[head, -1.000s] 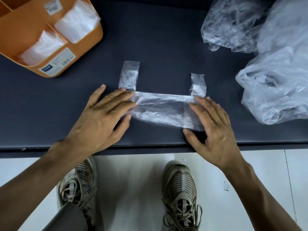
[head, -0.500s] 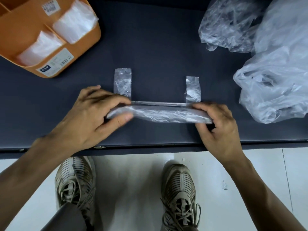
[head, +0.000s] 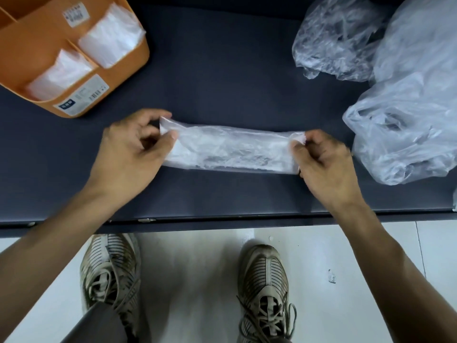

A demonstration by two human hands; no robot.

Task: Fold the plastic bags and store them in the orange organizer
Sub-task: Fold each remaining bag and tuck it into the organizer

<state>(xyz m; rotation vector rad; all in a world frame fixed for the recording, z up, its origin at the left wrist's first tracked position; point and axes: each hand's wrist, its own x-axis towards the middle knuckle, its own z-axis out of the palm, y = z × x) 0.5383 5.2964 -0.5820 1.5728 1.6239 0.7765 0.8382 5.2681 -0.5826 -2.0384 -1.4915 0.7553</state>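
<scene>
A clear plastic bag [head: 230,149], folded into a long narrow strip, lies across the dark table [head: 222,70]. My left hand [head: 131,154] pinches its left end between thumb and curled fingers. My right hand [head: 324,157] pinches the right end the same way. The bag's handles are folded under or over the strip and no longer show. The orange organizer [head: 118,78] stands at the back left, with folded white bags [head: 111,38] standing in two of its compartments.
Several crumpled clear bags [head: 400,125] pile up at the right and back right of the table. The table's front edge [head: 222,219] runs just below my wrists. Under it are a pale floor and my two shoes.
The strip has been folded forward over its two handle tabs, which are now hidden. Both hands moved away from me, from pressing flat to pinching the strip's ends.
</scene>
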